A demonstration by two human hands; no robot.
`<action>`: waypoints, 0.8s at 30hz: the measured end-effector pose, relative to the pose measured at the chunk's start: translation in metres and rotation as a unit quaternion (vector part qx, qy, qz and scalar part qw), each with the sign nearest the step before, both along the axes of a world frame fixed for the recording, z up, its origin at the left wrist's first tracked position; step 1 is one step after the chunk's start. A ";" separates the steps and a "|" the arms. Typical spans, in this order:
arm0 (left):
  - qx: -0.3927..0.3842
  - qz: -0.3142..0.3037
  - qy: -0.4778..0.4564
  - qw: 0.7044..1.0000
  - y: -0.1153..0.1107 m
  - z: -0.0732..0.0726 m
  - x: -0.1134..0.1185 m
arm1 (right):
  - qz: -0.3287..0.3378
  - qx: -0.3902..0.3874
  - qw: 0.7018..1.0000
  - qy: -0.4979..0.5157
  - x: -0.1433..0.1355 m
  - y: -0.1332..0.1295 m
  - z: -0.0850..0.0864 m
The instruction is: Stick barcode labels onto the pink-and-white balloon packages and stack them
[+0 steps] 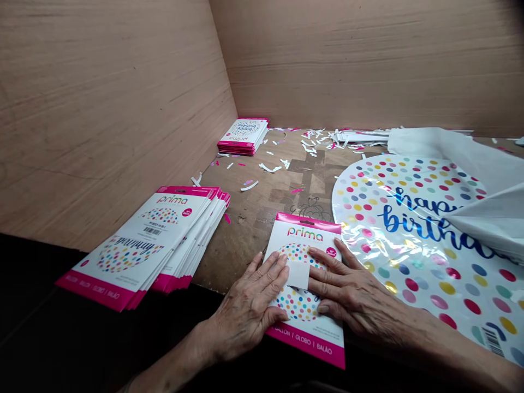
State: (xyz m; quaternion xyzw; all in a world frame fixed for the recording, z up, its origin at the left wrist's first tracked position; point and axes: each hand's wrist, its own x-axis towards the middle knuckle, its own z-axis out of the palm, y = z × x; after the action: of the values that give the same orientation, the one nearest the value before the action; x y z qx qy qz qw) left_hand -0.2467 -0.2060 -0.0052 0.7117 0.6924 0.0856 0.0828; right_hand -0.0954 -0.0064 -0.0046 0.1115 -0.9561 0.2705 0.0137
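Observation:
A white and pink "prima" balloon packet [305, 236] lies at the table's front edge, its lower end jutting past it. A small blank white label [298, 274] sits at its middle, between my hands. My left hand [256, 305] rests flat on the packet's left side, fingertips at the label's left edge. From the right, my right hand [347, 289] lies spread over the packet, fingertips touching the label's right edge. Beside it, a large dotted "happy birthday" balloon [413, 229] lies flat under part of my right forearm.
A fanned pile of packets [135, 245] overhangs the front edge at left. Another packet stack [244, 135] stands in the back corner. Paper scraps [270, 168] litter the tabletop [229, 240]. White sheets [450, 153] cover the balloon's upper right. Wooden walls [347, 65] rise behind and at left.

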 end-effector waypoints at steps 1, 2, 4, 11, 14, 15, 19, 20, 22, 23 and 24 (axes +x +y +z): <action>-0.003 -0.002 0.000 1.000 0.000 0.000 0.000 | 0.003 0.003 1.000 -0.006 0.000 0.000 0.000; -0.006 -0.004 0.000 1.000 0.000 -0.001 -0.001 | 0.008 0.006 1.000 -0.011 0.000 0.000 0.000; -0.011 -0.009 0.001 1.000 0.001 -0.001 -0.001 | 0.016 0.011 1.000 -0.015 0.000 0.000 0.000; 0.012 -0.004 0.002 1.000 0.001 -0.002 0.001 | 0.000 0.005 1.000 0.014 0.002 -0.001 -0.002; -0.004 -0.007 0.005 1.000 0.001 -0.003 0.001 | 0.000 0.006 1.000 0.017 0.002 -0.001 -0.001; -0.012 -0.008 0.007 1.000 0.001 -0.003 0.001 | 0.001 0.010 1.000 0.016 0.002 -0.001 -0.001; -0.032 -0.014 0.009 0.999 0.003 0.000 0.000 | 0.006 0.030 0.999 0.014 0.001 -0.001 -0.001; -0.032 -0.017 0.009 0.999 0.004 0.001 0.000 | 0.008 0.037 0.999 0.014 0.001 -0.001 -0.002; -0.035 -0.021 0.013 0.999 0.004 0.003 -0.001 | 0.012 0.050 0.999 0.016 0.001 0.000 -0.004; -0.037 -0.022 0.017 0.999 0.004 0.004 -0.001 | 0.015 0.056 0.998 0.016 0.002 0.002 -0.005; -0.040 -0.024 0.020 0.999 0.004 0.004 0.000 | 0.016 0.063 0.998 0.016 0.003 0.003 -0.005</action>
State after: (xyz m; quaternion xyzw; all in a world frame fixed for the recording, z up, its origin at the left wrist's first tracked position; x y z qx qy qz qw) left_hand -0.2471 -0.2019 -0.0011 0.7255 0.6797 0.0417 0.0993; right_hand -0.0920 -0.0030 -0.0099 0.1315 -0.9691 0.2081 0.0180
